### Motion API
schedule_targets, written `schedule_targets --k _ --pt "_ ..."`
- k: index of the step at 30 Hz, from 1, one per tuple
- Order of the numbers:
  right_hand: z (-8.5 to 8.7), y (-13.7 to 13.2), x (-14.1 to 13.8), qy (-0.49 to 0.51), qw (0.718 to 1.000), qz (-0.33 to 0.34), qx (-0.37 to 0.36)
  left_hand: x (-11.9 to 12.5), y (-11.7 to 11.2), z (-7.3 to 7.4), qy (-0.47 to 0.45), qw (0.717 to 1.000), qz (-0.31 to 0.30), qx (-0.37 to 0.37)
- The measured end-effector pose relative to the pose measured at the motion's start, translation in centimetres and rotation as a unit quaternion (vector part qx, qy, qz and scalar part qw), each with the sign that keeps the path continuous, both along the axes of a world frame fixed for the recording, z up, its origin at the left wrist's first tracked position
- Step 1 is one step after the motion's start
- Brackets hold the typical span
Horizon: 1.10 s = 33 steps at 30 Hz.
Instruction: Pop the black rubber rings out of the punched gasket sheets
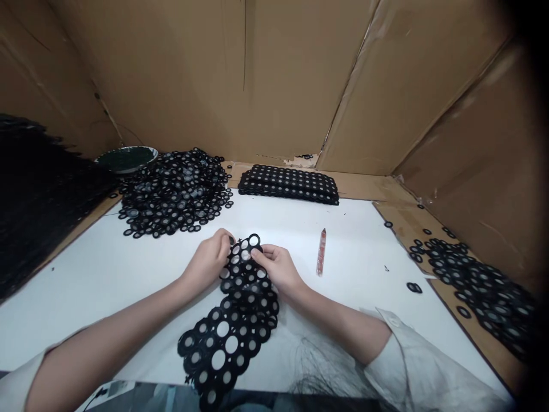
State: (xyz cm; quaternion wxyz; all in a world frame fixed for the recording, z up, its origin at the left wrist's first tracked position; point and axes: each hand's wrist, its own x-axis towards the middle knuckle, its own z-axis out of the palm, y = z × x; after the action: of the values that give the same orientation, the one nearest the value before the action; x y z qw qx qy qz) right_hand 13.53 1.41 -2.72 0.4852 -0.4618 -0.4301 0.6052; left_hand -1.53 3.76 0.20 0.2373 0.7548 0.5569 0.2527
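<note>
A floppy black sheet of joined rubber rings [231, 320] runs from between my hands down over the table's near edge. Its far end is raised between my hands. My left hand [210, 256] is curled in a pinch at the sheet's upper left edge, with a small dark piece, perhaps a ring, showing at the fingertips. On the right edge, my right hand [278, 266] grips the sheet, thumb on top and the other fingers partly hidden behind it. White shows through the round holes.
Loose black rings [175, 191] are heaped at the back left, by a dish [126, 159] of dark material. A folded ring sheet [289, 184] lies at the back. Right of my hands is a red pen-like tool [321, 252]. More rings [480, 286] lie along the right edge. Cardboard walls [193, 74] enclose the table.
</note>
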Motion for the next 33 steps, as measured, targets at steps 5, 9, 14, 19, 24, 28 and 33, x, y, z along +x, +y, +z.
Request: schedule_targets --k 5,9,14,19,24,28,33 --pt "-0.2 0.0 -0.1 -0.023 0.998 0.03 0.053 -0.3 -0.4 0.1 0.056 0.991 0.0 0.121" --pt "-0.3 0.0 -0.2 -0.009 0.999 0.023 0.033 0.1 -0.9 -0.5 0.11 0.979 -0.082 0.149" --pt "-0.5 0.0 -0.3 -0.003 1.0 0.002 -0.011 0.3 -0.8 -1.1 0.141 0.979 -0.118 0.088" --pt "-0.5 0.1 -0.2 0.001 1.0 0.007 0.025 0.3 -0.9 -0.6 0.057 0.987 -0.152 -0.015" --pt "-0.5 0.2 0.1 -0.018 0.998 0.039 0.056 0.1 -0.8 0.2 0.001 0.987 -0.159 -0.036" --pt "-0.5 0.2 0.1 -0.04 0.995 0.05 0.075 0.1 -1.0 0.5 0.014 0.983 -0.178 -0.042" --pt "-0.3 -0.1 -0.1 -0.046 0.994 0.051 0.09 -0.2 -0.2 0.4 -0.039 0.986 -0.153 -0.049"
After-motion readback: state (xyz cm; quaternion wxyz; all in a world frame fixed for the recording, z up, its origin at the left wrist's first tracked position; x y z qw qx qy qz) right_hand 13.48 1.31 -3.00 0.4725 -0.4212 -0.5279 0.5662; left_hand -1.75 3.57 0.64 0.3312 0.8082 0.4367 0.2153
